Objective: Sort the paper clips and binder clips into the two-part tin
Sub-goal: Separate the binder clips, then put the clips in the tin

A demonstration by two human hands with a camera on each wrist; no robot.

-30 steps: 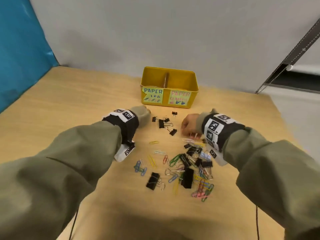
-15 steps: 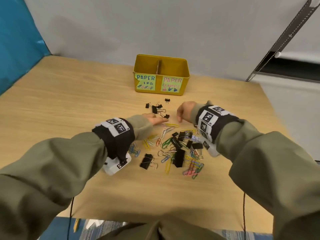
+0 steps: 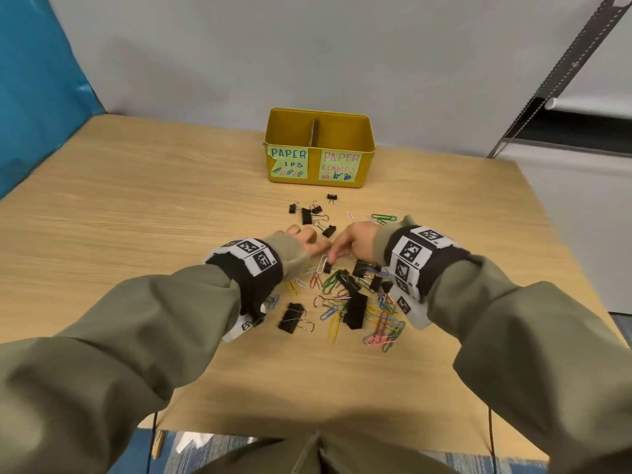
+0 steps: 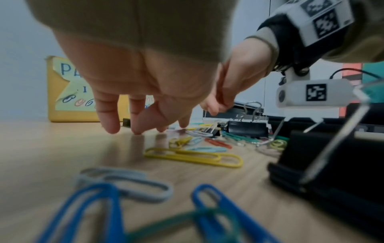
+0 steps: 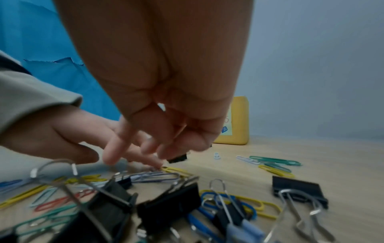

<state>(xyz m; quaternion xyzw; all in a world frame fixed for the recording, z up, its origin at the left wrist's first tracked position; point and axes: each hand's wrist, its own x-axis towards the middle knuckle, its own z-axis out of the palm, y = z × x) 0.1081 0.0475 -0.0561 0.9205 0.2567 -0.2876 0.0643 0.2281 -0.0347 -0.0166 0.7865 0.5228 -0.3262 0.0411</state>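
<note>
Both hands closer together now than half second back, meeting at far edge of pile. Right hand (image 3: 355, 239) fingers curled, pinching small black binder clip (image 5: 177, 159) just off bench (image 3: 136, 217). Left hand (image 3: 304, 241) fingers loosely spread, tips at bench beside silver paper clip (image 3: 321, 263), holding nothing I can see. Tin (image 3: 319, 147) well beyond pile, both halves look empty. Step: first picks. Next, likely: carry binder clip to right half, labelled clamps.

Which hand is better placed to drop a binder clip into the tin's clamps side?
Probably the right hand: it already pinches a small binder clip, and the tin has its clamps half on that side.
</note>
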